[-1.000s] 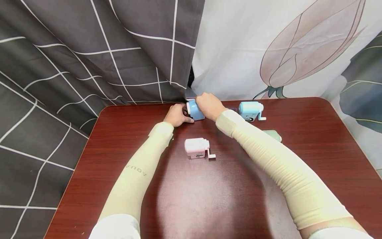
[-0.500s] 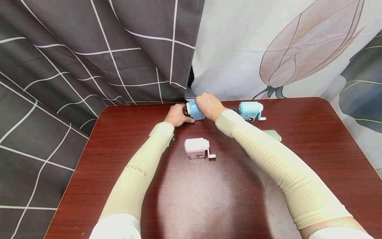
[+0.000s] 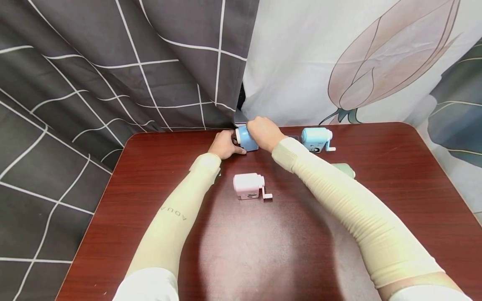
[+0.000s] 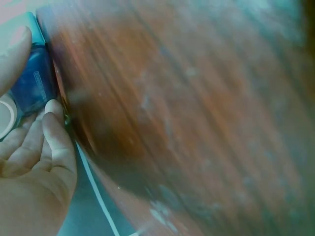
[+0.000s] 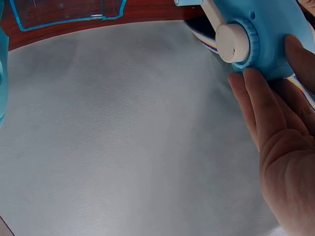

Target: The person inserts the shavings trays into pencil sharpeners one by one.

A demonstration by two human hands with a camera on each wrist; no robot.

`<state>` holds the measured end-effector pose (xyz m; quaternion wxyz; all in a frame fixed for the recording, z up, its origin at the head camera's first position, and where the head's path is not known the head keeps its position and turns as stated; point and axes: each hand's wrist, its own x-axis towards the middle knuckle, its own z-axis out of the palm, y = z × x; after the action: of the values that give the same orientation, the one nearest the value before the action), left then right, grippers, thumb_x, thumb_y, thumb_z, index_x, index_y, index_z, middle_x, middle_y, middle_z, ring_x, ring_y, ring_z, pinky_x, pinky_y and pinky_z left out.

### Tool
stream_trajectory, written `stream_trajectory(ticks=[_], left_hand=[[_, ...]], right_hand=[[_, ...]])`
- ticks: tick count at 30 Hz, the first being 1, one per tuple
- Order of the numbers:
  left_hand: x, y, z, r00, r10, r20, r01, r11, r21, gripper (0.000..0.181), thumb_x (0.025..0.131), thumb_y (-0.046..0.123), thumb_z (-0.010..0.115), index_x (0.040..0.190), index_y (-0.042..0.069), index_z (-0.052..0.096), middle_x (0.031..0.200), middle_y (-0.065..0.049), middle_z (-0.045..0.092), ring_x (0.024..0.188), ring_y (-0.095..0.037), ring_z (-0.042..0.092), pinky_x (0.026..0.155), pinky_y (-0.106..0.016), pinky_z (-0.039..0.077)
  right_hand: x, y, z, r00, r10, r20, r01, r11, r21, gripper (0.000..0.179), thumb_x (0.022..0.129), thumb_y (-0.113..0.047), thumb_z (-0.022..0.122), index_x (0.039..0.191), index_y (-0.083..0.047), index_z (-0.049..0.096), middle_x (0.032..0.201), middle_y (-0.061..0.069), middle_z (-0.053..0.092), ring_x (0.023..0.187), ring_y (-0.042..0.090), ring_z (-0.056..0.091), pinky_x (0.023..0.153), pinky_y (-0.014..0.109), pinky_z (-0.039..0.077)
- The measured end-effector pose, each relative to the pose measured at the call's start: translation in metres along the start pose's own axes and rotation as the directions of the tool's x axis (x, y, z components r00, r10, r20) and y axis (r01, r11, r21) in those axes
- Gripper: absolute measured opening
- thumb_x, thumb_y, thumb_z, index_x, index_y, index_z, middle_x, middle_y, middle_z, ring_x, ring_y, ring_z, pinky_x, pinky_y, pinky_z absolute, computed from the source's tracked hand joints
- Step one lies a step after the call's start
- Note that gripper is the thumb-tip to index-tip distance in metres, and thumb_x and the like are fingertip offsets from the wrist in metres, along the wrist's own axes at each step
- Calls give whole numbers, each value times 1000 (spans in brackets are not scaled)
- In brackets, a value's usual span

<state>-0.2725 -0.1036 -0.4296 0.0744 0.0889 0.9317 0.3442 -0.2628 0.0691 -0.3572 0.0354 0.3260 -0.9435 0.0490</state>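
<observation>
— Barely anything has moved in the head view: your left hand (image 3: 222, 145) edged slightly inward, so your hold looks steady. With your right hand (image 3: 265, 133), it grasps the glossy blue plastic crank sharpener (image 3: 247, 139) at the wood-grained desk's (image 3: 150, 171) far edge.
— Left wrist?
— Thumb (image 4: 15, 56) and fingers (image 4: 60, 140) flank smooth plastic.
— Right wrist?
— You grip beside a ribbed collar (image 5: 254, 45) and round cream hub (image 5: 232, 43).

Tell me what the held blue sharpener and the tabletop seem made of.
The blue sharpener looks like moulded plastic, smooth with a soft sheen: even colour, crisp ridges.
The tabletop looks glossy: reddish-brown grain and a bright reflection suggest varnished wood or laminate; which, I can't tell.
</observation>
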Motion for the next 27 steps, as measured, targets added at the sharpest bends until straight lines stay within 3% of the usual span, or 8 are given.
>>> stream_trajectory(ticks=[27], left_hand=[[0, 4, 2, 999, -37, -5, 37, 999, 17, 53, 72, 25, 93, 113, 5, 66, 102, -7, 70, 95, -22, 63, 90, -34, 49]], right_hand=[[0, 0, 1, 1000, -5, -5, 5, 1000, 8, 8, 92, 4, 64, 96, 5, 71, 92, 23, 72, 86, 40, 71, 77, 49, 58]])
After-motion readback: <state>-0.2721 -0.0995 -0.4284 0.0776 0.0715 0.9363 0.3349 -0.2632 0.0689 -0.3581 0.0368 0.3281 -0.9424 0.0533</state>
